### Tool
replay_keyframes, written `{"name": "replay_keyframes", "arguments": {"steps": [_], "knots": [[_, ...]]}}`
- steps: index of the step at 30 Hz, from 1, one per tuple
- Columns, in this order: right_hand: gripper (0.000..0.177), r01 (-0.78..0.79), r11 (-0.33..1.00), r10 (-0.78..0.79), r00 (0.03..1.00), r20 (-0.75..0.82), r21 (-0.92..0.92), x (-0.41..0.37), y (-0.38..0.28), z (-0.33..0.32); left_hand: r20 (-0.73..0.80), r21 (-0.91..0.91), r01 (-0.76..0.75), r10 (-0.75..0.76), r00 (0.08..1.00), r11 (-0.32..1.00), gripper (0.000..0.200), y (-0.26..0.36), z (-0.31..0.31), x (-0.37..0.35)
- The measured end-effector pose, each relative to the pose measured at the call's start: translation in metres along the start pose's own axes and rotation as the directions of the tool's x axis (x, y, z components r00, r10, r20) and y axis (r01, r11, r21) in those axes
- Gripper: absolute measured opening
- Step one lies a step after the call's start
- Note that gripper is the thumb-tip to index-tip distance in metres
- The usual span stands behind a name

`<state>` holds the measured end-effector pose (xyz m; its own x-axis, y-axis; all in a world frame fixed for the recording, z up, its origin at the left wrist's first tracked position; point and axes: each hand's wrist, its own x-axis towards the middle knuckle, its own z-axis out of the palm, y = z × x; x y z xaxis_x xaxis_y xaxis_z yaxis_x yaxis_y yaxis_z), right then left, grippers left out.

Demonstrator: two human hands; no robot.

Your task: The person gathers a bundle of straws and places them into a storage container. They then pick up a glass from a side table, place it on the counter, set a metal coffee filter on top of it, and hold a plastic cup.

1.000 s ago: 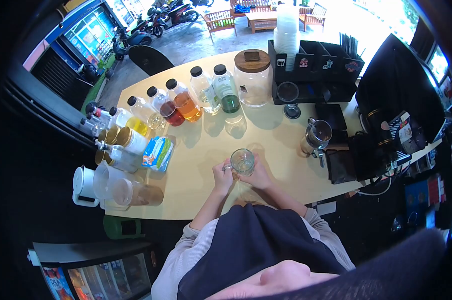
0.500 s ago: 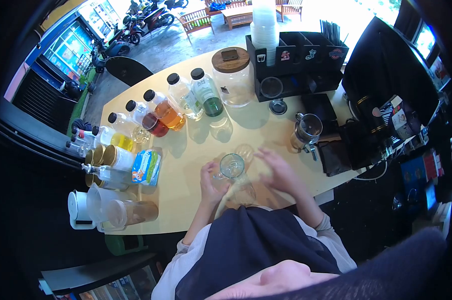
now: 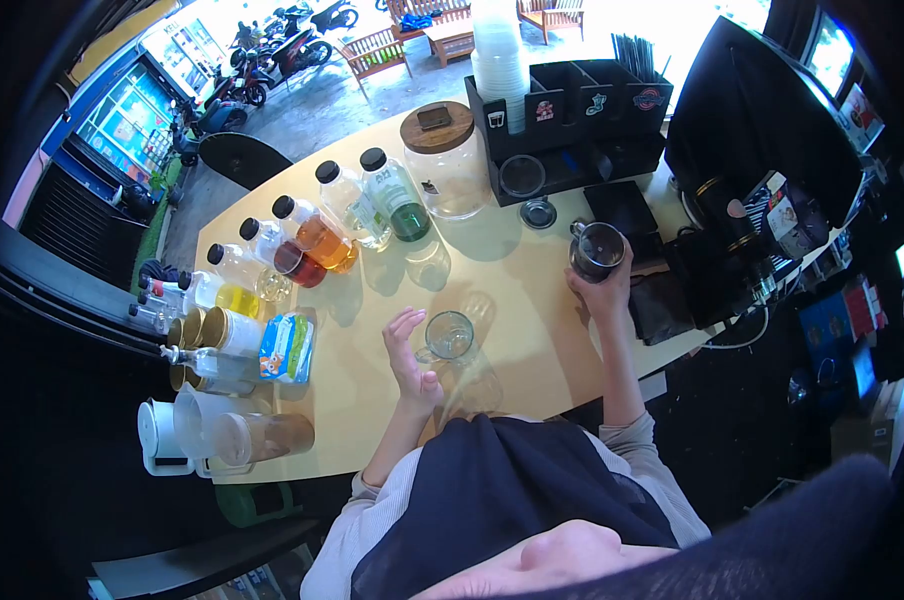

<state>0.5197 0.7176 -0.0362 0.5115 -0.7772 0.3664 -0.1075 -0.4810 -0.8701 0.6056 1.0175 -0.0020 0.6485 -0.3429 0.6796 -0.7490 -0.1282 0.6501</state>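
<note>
A clear glass mug (image 3: 450,335) stands on the pale tabletop in front of my body, its handle pointing left. My left hand (image 3: 412,362) is open beside that handle, fingers up and thumb apart, with no grip on the mug. Farther right, my right hand (image 3: 608,290) is wrapped round the near side of a glass jug (image 3: 597,250) with a dark interior and a handle on its far left side. What the jug contains, if anything, I cannot make out. A small round metal lid or dish (image 3: 538,213) lies beyond the jug.
Bottles of coloured liquid (image 3: 317,240) line the far left, near a wooden-lidded jar (image 3: 442,165). A blue-and-white packet (image 3: 287,348) and plastic pitchers (image 3: 204,420) stand left. A black organizer (image 3: 572,120) holds stacked cups (image 3: 500,70); dark equipment (image 3: 717,265) occupies the right.
My right hand has moved right from near the mug and closed round the glass jug. My left hand has come away slightly from the mug, its fingers raised. The camera view has shifted a little.
</note>
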Motion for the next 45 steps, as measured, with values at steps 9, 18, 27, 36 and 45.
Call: {"name": "replay_keyframes", "arguments": {"steps": [9,18,27,36,45], "knots": [[0.088,0.042,0.999,-0.042,0.999,-0.033,-0.012,-0.014,0.0,0.01,0.058,0.117,0.021,-0.028,0.998,0.993,0.079,0.002,0.0,0.001],[0.089,0.189,0.979,-0.196,0.976,0.099,0.073,-0.04,-0.013,0.029,0.055,0.178,0.076,-0.087,0.995,0.981,0.073,-0.005,-0.002,-0.006],[0.087,0.224,0.961,-0.259,0.935,0.241,0.161,-0.07,-0.026,0.054,0.075,0.243,0.115,-0.136,0.988,0.963,0.065,-0.011,-0.003,-0.019],[0.086,0.25,0.952,-0.297,0.896,0.331,0.177,-0.075,-0.044,0.042,0.052,0.262,0.15,-0.17,0.984,0.953,0.064,-0.012,-0.006,-0.03],[0.075,0.253,0.966,-0.26,0.94,0.219,0.061,-0.071,-0.047,0.047,0.044,0.259,0.177,-0.195,0.98,0.949,0.057,-0.012,-0.01,-0.033]]}}
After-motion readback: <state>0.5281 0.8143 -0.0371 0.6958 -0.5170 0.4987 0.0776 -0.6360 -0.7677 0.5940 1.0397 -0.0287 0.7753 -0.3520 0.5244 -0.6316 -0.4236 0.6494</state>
